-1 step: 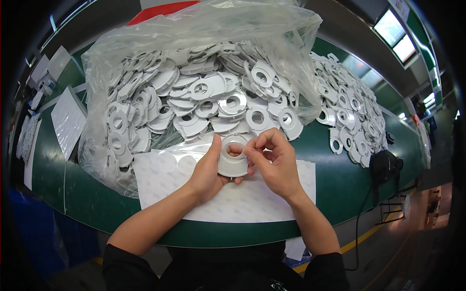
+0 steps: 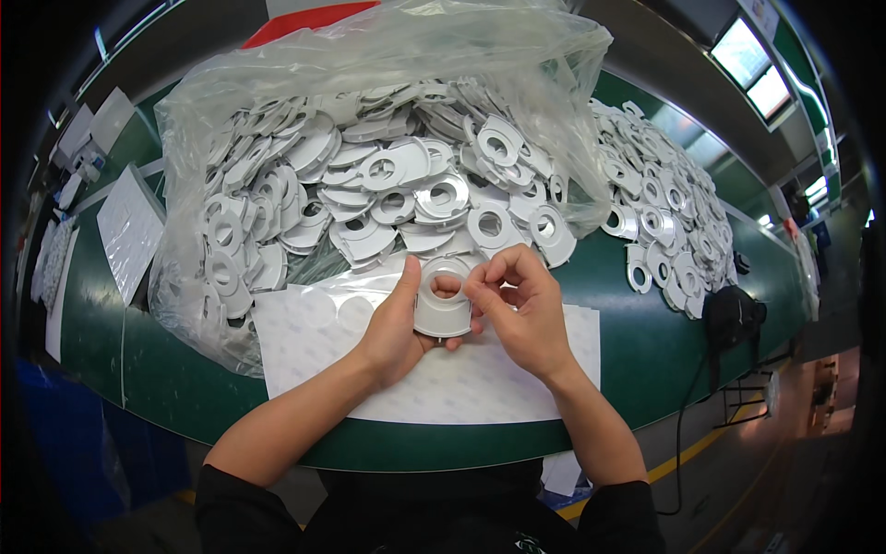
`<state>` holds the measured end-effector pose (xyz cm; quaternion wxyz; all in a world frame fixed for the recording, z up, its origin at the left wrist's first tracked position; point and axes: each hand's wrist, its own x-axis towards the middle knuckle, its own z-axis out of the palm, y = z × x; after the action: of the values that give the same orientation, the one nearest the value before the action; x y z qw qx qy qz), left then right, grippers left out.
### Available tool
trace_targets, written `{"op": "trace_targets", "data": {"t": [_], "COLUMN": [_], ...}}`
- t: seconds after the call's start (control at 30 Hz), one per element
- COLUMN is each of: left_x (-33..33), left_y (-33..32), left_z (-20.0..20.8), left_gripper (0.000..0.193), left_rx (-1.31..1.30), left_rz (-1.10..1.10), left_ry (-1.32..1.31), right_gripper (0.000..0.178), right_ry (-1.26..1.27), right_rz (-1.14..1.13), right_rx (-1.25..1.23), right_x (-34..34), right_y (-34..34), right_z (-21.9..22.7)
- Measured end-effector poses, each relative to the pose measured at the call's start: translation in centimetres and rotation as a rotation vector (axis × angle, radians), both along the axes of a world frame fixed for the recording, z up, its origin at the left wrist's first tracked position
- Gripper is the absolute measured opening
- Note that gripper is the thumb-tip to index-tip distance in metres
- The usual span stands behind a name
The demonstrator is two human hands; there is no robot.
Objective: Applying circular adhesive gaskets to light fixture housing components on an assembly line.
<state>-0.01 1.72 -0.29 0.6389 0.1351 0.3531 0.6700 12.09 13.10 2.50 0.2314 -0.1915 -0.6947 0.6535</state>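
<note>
White plastic part [image 2: 443,319], ring-shaped at its upper end and broad at its curved lower edge, held above the front of a green table [image 2: 664,355]. The left hand [image 2: 395,328] grasps it from the left, the thumb along its edge and the fingers passing behind, where skin shows through the central hole. The right hand [image 2: 528,319] has thumb and forefinger drawn together at the right rim of the ring; whether they pinch the rim itself, a thin film or nothing cannot be told. Compared with the preceding frame, no shift of either hand or of the part is discernible, so the work appears to stand at the same point, the part steadied on one side and fingered on the other. Beneath the hands lies a white sheet [image 2: 503,392], with pale circular outlines near its upper left. Beyond it, a clear bag [image 2: 388,51] gapes toward the person, full of similar pieces [image 2: 378,171]; a second heap [image 2: 678,217] lies on the table to the right.
</note>
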Motion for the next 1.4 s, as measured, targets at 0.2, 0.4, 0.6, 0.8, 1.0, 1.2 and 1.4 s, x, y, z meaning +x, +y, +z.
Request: {"op": "trace_targets", "data": {"t": [0.2, 0.4, 0.6, 0.8, 1.0, 1.2, 1.4], "left_x": [0.1, -0.2, -0.3, -0.1, 0.3, 0.3, 0.8], "left_y": [0.0, 0.0, -0.2, -0.3, -0.3, -0.3, -0.3], "left_z": [0.1, 0.1, 0.2, 0.0, 0.1, -0.4, 0.4], "left_gripper": [0.064, 0.029, 0.016, 0.02, 0.027, 0.034, 0.036], "left_rx": [0.046, 0.044, 0.015, 0.008, -0.009, 0.036, 0.042], "left_rz": [-0.008, -0.049, -0.038, 0.017, 0.079, 0.04, 0.053], "left_ry": [-0.003, 0.137, 0.122, 0.083, 0.084, 0.128, 0.217], "right_gripper": [0.019, 0.021, 0.013, 0.025, 0.026, 0.024, 0.022], "right_ry": [-0.02, -0.036, -0.021, 0.112, 0.157, -0.098, -0.096], "right_rz": [-0.007, -0.029, -0.065, -0.122, -0.259, -0.156, -0.065], "right_rx": [0.027, 0.098, 0.249, 0.93, 1.103, 0.263, -0.109], "right_x": [0.0, 0.1, 0.0, 0.1, -0.3, 0.2, -0.1], "right_y": [-0.2, -0.3, -0.5, 0.6, 0.1, 0.0, 0.2], "right_z": [0.1, 0.2, 0.4, -0.5, -0.6, -0.2, -0.5]}}
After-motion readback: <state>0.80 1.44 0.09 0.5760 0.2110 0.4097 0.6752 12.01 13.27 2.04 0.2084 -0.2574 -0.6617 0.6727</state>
